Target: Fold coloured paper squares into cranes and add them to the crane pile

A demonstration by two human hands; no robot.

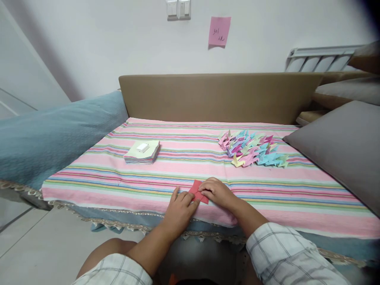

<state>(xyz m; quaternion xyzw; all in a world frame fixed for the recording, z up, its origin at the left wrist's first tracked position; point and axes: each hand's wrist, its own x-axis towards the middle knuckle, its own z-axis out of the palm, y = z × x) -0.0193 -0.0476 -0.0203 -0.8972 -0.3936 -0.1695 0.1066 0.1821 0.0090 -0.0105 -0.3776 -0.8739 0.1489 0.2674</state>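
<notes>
A small red sheet of origami paper (203, 198), folded, lies on the striped cloth near the front edge. My left hand (178, 209) holds its lower left side, with the thumb and fingertips on the paper and the little finger spread away. My right hand (218, 192) has its thumb and fingers bent together on the upper right part, partly covering it. Farther back to the right lies a group of folded paper cranes (252, 150) in pink, blue, green, purple and yellow. A stack of square paper sheets (133, 152) sits at the left, with a small white block (143, 147) on top.
The striped cloth (184, 166) covers a sofa seat with a brown backrest (213, 97). A blue covered armrest (59, 132) bounds the left side, and grey cushions (341, 138) the right. A pink note (219, 31) and light switches (178, 9) are on the wall.
</notes>
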